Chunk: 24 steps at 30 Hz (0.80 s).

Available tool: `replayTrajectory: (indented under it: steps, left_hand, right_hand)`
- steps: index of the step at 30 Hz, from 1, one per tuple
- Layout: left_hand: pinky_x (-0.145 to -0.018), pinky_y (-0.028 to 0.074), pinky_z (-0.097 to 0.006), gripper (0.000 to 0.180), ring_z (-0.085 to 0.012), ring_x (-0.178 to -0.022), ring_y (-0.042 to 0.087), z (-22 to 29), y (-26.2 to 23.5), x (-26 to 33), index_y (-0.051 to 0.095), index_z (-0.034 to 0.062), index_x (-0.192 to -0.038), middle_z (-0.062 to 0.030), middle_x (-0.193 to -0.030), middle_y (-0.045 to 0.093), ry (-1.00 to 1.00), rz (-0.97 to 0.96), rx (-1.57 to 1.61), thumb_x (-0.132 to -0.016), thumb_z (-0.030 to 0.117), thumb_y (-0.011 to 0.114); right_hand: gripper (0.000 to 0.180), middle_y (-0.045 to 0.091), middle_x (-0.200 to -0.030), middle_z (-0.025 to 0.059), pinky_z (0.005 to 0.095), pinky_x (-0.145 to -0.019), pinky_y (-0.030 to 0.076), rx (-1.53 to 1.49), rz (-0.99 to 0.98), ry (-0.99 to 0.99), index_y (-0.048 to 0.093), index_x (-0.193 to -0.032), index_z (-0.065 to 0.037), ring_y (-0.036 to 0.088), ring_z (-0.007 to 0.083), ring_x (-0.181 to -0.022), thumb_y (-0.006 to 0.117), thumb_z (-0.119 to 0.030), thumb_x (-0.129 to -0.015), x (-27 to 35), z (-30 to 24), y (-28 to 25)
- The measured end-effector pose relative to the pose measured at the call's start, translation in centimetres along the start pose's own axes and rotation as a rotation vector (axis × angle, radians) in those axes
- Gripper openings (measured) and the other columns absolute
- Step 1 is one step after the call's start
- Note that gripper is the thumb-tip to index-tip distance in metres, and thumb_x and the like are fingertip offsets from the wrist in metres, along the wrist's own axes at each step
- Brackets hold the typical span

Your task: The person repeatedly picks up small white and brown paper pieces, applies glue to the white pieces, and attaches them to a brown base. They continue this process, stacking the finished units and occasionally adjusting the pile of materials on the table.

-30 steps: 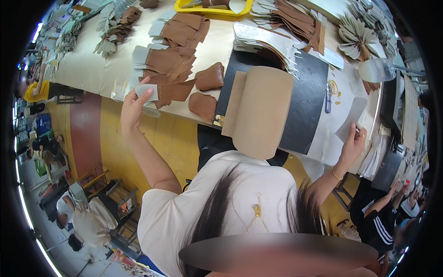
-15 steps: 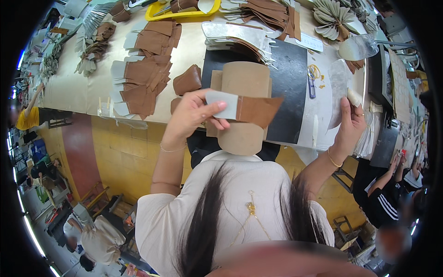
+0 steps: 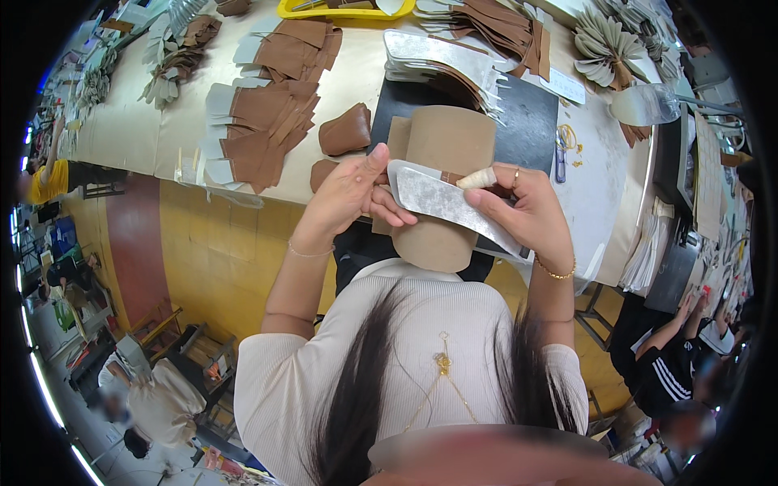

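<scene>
My right hand [image 3: 531, 215] pinches the right end of a curved strip [image 3: 446, 198], its silvery-grey face turned up. Pale tape wraps the index finger. A bit of brown shows behind the strip's upper edge. At the strip's left end is my left hand [image 3: 348, 194], thumb raised and fingers loosely extended; whether they touch the strip is unclear. Below both hands stands a rounded tan form [image 3: 450, 138] on a black mat [image 3: 523, 121]. Just beyond it lies a stack of silvery strips [image 3: 442, 57] with brown undersides.
Fanned brown leather pieces with grey ends [image 3: 271, 134] lie left on the table. A folded brown piece [image 3: 346, 130] sits nearer. A small blue-handled tool [image 3: 560, 158] and yellow bands [image 3: 567, 136] are right; a yellow tray [image 3: 344, 11] is at the back.
My right hand has come in from the right and taken the strip's right end. The strip now shows silvery grey rather than brown. My left hand's fingers have loosened from their grip.
</scene>
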<state>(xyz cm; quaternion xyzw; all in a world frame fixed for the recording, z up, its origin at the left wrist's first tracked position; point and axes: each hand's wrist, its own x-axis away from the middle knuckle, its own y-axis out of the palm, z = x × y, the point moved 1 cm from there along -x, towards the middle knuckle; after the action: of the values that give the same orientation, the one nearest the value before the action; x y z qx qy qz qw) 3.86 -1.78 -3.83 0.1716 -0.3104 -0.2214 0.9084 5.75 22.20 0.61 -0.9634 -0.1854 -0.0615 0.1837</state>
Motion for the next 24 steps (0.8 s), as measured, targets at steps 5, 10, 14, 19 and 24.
replayTrajectory:
  steps: [5,10,14,19,24]
  left_hand:
    - [-0.053,0.060,-0.029,0.070,-0.0303,-0.068,0.070,0.2,0.0,0.0,0.051,-0.0169,-0.106,-0.0254,-0.089,0.064,-0.001,-0.005,-0.002,-0.097,0.051,0.038]
    - [-0.053,0.059,-0.026,0.065,-0.0269,-0.067,0.070,0.2,-0.1,-0.1,0.053,-0.0146,-0.104,-0.0232,-0.087,0.065,-0.038,0.004,-0.006,-0.096,0.049,0.042]
    - [-0.053,0.059,-0.027,0.062,-0.0274,-0.066,0.070,0.1,-0.3,-0.2,0.053,-0.0145,-0.104,-0.0231,-0.085,0.065,-0.059,0.012,-0.019,-0.098,0.046,0.041]
    - [-0.054,0.059,-0.024,0.040,-0.0229,-0.065,0.070,0.3,-0.2,-0.3,0.056,-0.0119,-0.102,-0.0200,-0.084,0.066,-0.057,-0.022,-0.022,-0.094,0.028,0.057]
    - [-0.053,0.058,-0.021,0.024,-0.0193,-0.063,0.069,0.4,0.0,-0.5,0.060,-0.0092,-0.099,-0.0167,-0.082,0.067,-0.082,0.010,-0.065,-0.087,0.012,0.065]
  right_hand:
    - [0.015,0.065,-0.078,0.0041,0.0217,-0.065,0.046,0.126,-0.040,0.065,0.068,-0.093,0.003,0.056,0.0055,-0.070,0.066,-0.008,-0.084,-1.2,-0.3,0.0]
    - [0.016,0.066,-0.078,0.0057,0.0228,-0.066,0.047,0.129,-0.046,0.045,0.068,-0.094,0.004,0.058,0.0067,-0.070,0.066,-0.008,-0.083,-1.5,-0.5,0.1]
    - [0.016,0.066,-0.079,0.0072,0.0233,-0.067,0.048,0.140,-0.049,0.030,0.068,-0.094,0.004,0.059,0.0080,-0.071,0.066,-0.007,-0.083,-1.5,-0.7,0.0]
    - [0.015,0.066,-0.080,0.0086,0.0239,-0.068,0.049,0.148,-0.061,0.047,0.068,-0.093,0.005,0.060,0.0091,-0.071,0.065,-0.006,-0.083,-1.7,-0.8,-0.1]
    - [0.026,0.065,-0.074,0.0159,0.0290,-0.057,0.049,0.139,-0.030,-0.001,0.067,-0.097,0.001,0.062,0.0230,-0.059,0.070,-0.017,-0.078,-1.5,-0.3,-0.1]
